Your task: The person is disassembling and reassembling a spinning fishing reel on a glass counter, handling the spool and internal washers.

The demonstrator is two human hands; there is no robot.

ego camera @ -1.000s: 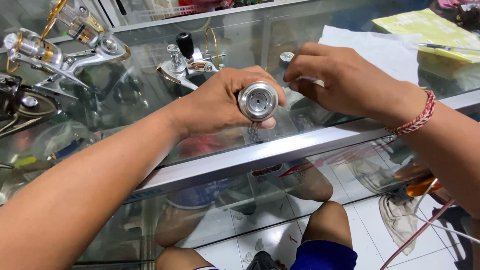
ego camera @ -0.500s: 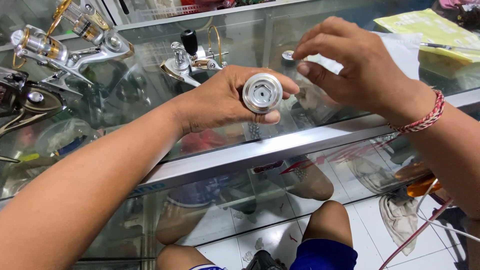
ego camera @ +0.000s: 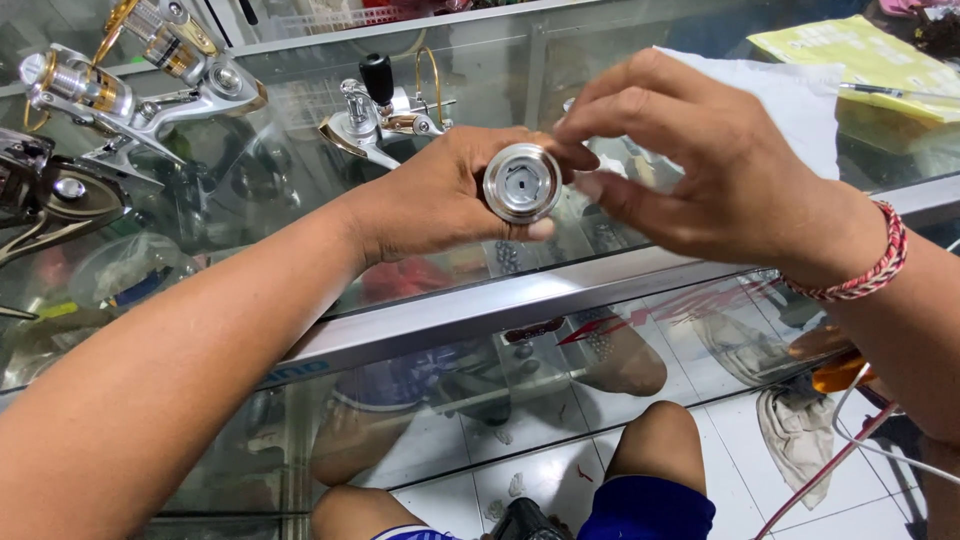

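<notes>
The left hand [ego camera: 440, 195] is gripping the round silver metal spool [ego camera: 522, 183] above the glass surface [ego camera: 300, 270], steady and facing up, so the right hand [ego camera: 720, 170], fingers pinched together, is best meeting its centre squarely.

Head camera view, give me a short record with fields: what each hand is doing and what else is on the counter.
left hand: grips a silver fishing reel spool, open end toward the camera
right hand: fingertips pinched together right beside the spool's rim
surface: glass display counter
behind the hands: silver reel body with black knob
far left: silver and gold spinning reel
far right: yellow paper pad
</notes>
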